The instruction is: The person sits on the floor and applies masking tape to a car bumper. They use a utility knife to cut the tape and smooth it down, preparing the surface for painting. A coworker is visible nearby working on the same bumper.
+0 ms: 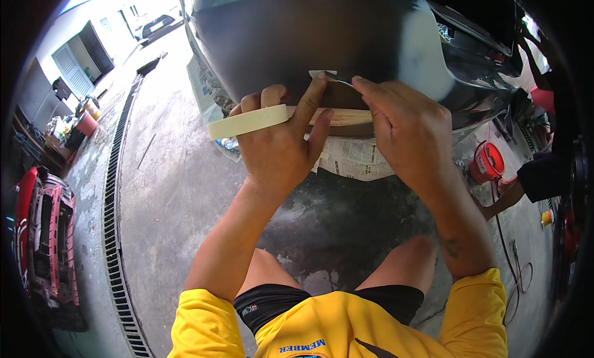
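A roll of cream masking tape [249, 122] is looped over the fingers of my left hand [272, 141]. My left index fingertip presses at a small pale piece of tape [315, 73] on the dark car panel [278, 42]. Between the thumb and fingers of my right hand [411, 126], a thin, shiny blade-like strip [337, 78] is pinched, its tip close to that left fingertip. Below it, a tan strip with a wood-like grain [349, 117] runs along the panel's lower part. Newspaper [356, 157] hangs under the panel's edge.
Another person's forearm [504, 202] reaches in at the right, near a red bucket [486, 162] and a hose [513, 265]. A drain grate [112, 228] crosses the concrete floor at left. Beyond it lies a red car part [49, 234].
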